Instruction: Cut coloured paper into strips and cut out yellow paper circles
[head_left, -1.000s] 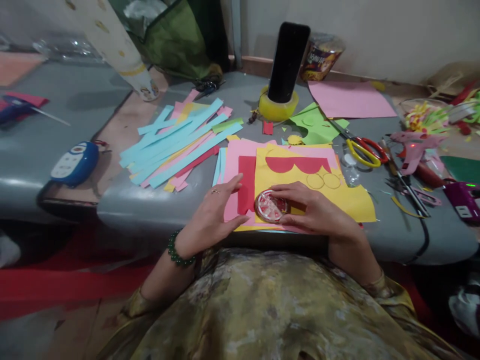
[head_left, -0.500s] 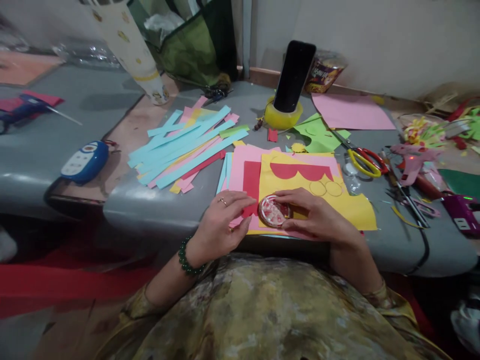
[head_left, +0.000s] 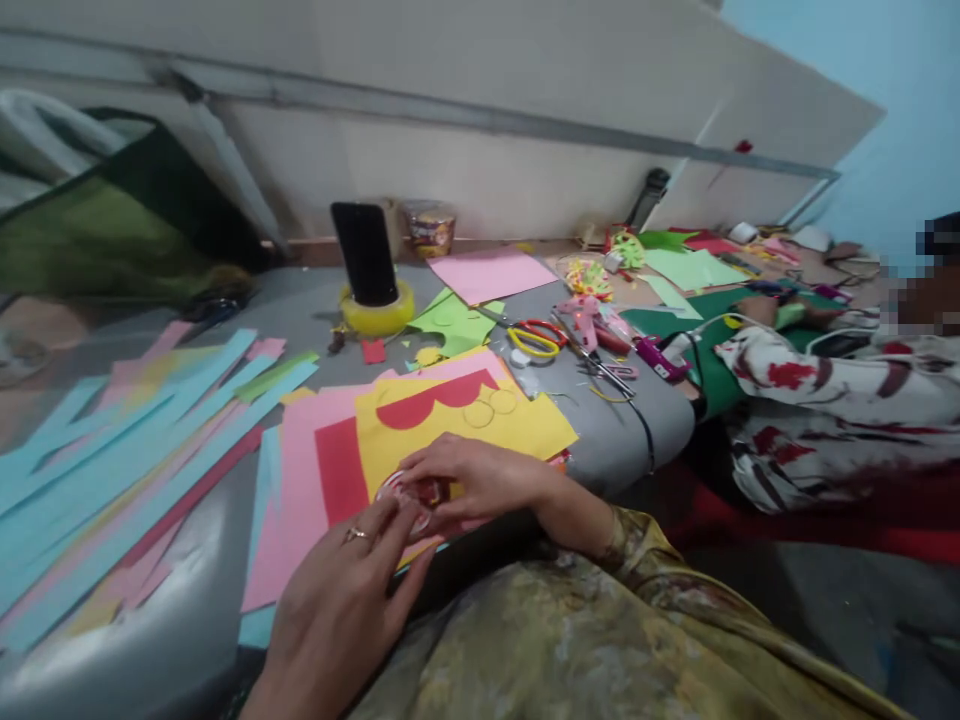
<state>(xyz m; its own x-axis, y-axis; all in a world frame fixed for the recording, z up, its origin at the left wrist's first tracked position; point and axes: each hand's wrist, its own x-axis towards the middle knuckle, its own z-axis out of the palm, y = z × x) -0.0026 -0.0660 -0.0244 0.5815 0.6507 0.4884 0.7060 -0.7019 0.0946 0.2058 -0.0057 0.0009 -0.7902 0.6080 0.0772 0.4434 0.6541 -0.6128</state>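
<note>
Low in the middle of the view, a small round case (head_left: 409,489) with a red-and-white patterned top rests over the front of a stack of coloured paper. My right hand (head_left: 476,482) grips its right side, fingers curved round the rim. The fingertips of my left hand (head_left: 345,580), which wears a ring, close on the case's left side and cover part of its top. Under and behind the hands lie a yellow sheet (head_left: 532,425) with drawn circles, a red strip (head_left: 341,465) and a pink sheet (head_left: 289,500).
Paper strips (head_left: 142,440) spread at the left. A phone (head_left: 363,252) stands in a yellow tape roll (head_left: 379,308). Yellow-and-red scissors (head_left: 534,342), a pink glue gun (head_left: 589,318) and a purple box (head_left: 663,358) lie rightward. Another person's patterned sleeve (head_left: 802,370) is at the right.
The view has swung right, bringing another person into sight. My left hand has moved from beside the round case onto it; my right hand has kept its grip.
</note>
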